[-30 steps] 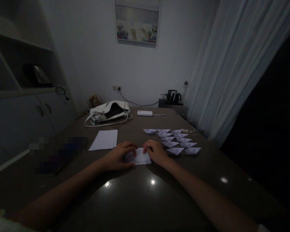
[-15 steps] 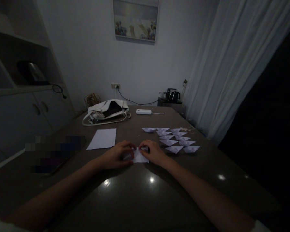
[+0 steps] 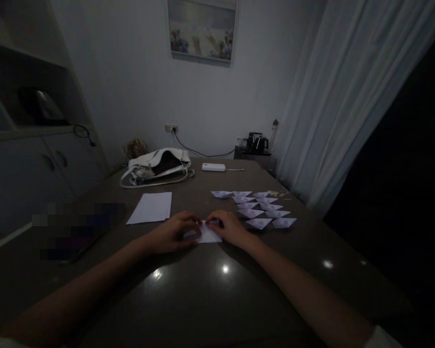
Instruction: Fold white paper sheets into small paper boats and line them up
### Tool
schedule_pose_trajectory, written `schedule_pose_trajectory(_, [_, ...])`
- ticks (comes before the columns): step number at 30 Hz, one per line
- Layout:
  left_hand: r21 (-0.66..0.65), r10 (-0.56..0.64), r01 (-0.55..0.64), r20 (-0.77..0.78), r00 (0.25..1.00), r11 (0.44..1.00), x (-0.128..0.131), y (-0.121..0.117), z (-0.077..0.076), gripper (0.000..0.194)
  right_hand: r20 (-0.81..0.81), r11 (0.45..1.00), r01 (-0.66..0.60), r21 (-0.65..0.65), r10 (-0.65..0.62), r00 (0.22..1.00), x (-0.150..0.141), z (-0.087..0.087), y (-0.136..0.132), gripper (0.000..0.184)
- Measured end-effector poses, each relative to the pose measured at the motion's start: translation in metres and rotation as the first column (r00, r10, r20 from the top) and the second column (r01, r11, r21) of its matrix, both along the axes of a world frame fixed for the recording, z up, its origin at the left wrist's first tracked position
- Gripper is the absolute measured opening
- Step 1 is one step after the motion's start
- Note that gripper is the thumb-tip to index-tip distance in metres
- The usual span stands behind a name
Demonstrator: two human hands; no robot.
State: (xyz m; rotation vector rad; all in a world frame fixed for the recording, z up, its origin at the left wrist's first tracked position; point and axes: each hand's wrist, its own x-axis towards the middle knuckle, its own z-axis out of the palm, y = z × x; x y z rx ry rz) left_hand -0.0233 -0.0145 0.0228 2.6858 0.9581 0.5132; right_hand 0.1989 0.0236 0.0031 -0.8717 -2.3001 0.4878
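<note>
A small folded sheet of white paper [image 3: 210,235] lies on the dark table between my hands. My left hand [image 3: 177,233] curves round its left side, with thumb and fingers bent onto the paper. At its upper right edge, my right hand [image 3: 229,228] has its fingertips pinched on the fold. Part of the sheet is hidden under my fingers. Just beyond my right hand stand several folded paper boats [image 3: 259,223] in two rough columns. A stack of white paper sheets [image 3: 150,208] lies beyond my left hand.
A white handbag [image 3: 157,166] rests at the back left of the glossy table [image 3: 203,299]. Near the far edge lies a white power bank [image 3: 213,167] with a short cable. A blurred-out patch [image 3: 79,232] covers something at the left. A curtain [image 3: 322,96] hangs on the right.
The whole view has shifted slightly, so things appear a little further left. My hands stay on the folded paper in nearly the same pose.
</note>
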Motion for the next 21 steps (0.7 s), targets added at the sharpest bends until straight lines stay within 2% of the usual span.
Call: schedule_pose_trajectory(21, [-0.053, -0.006, 0.007, 0.013, 1.0, 0.999, -0.0004, 0.0019, -0.0017, 0.018, 0.04, 0.999, -0.005, 0.033, 0.004, 0.999, -0.0005, -0.0047, 0.0033, 0.014])
